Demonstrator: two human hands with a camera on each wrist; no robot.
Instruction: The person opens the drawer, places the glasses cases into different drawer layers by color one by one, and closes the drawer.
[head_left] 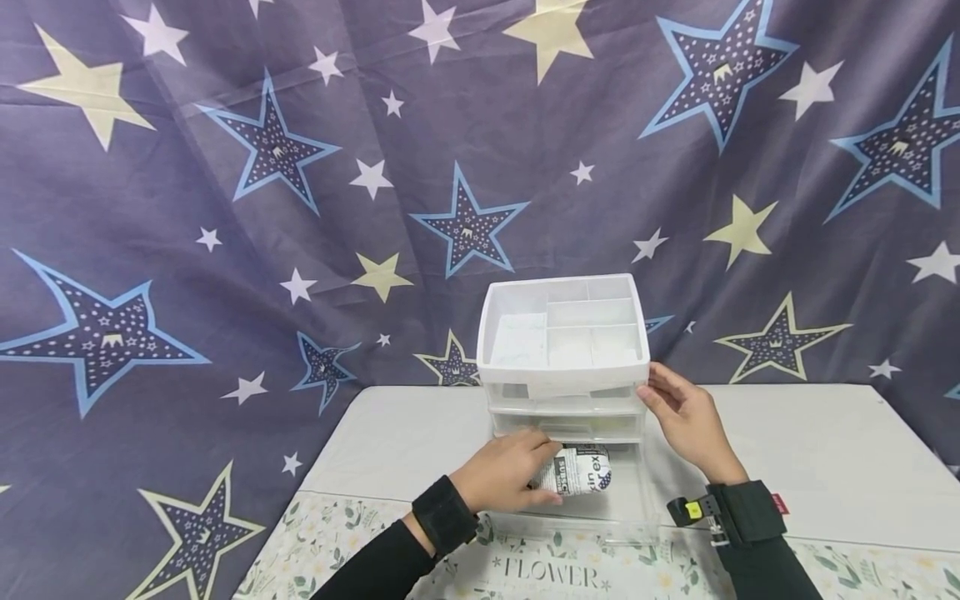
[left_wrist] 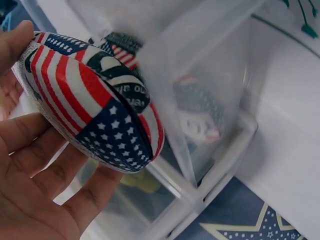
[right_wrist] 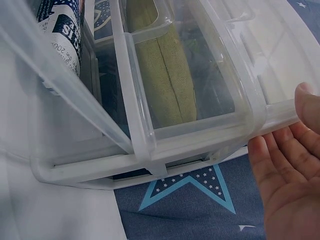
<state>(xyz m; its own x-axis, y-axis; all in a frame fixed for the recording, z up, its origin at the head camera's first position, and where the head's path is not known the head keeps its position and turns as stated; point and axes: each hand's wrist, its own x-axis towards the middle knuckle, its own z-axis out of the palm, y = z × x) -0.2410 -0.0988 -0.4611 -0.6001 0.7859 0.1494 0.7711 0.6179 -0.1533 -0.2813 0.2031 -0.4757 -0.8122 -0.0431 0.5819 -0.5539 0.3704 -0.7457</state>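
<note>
A white drawer unit (head_left: 564, 377) with clear drawers stands on the table, its bottom drawer (head_left: 628, 504) pulled out. My left hand (head_left: 510, 472) holds a soft flag-print pouch (left_wrist: 90, 95) over that drawer, thumb on one side and fingers on the other. Stars, red stripes and lettering cover the pouch, and a dark seam runs along it. At the unit's upper right side, my right hand (head_left: 692, 425) grips the edge, with the thumb at the front and the fingers along the side. The right wrist view shows an olive cloth item (right_wrist: 167, 75) inside a closed drawer.
The unit's top is a tray with several compartments (head_left: 592, 312). A white cloth with a floral border (head_left: 375, 450) covers the table. Behind it hangs a dark star-print curtain (head_left: 337, 125).
</note>
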